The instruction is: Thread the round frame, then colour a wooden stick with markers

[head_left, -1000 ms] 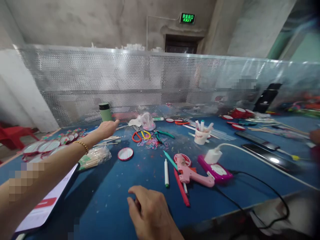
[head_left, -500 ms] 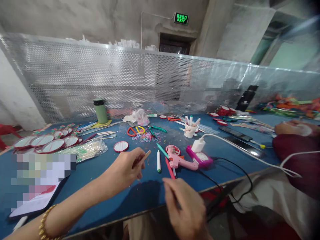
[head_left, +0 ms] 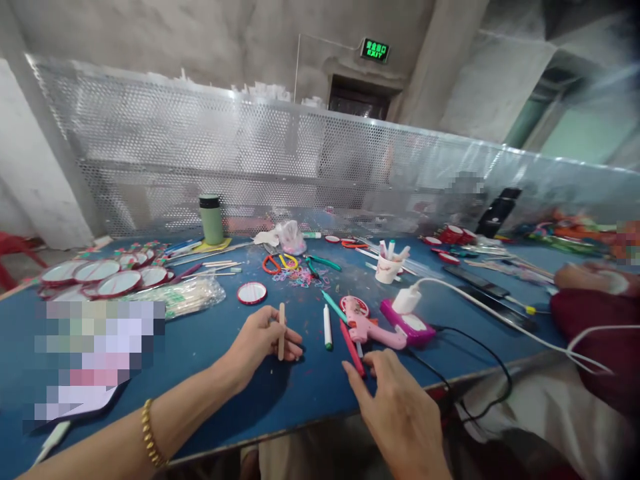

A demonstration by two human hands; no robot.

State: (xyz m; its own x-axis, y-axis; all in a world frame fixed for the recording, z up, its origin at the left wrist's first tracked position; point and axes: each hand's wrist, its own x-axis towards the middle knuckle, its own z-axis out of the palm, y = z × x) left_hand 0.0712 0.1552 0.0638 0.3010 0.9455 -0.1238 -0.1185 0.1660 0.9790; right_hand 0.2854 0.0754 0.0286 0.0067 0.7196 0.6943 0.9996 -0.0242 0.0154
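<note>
- left hand (head_left: 263,340) pinches one wooden stick (head_left: 281,331), upright above the blue table (head_left: 210,347)
- right hand (head_left: 400,413) spread, holding nothing, near one pink glue gun (head_left: 367,327)
- one paper cup (head_left: 387,269) holds several pens

Head-worn view, angled down over table (head_left: 210,347)
</note>
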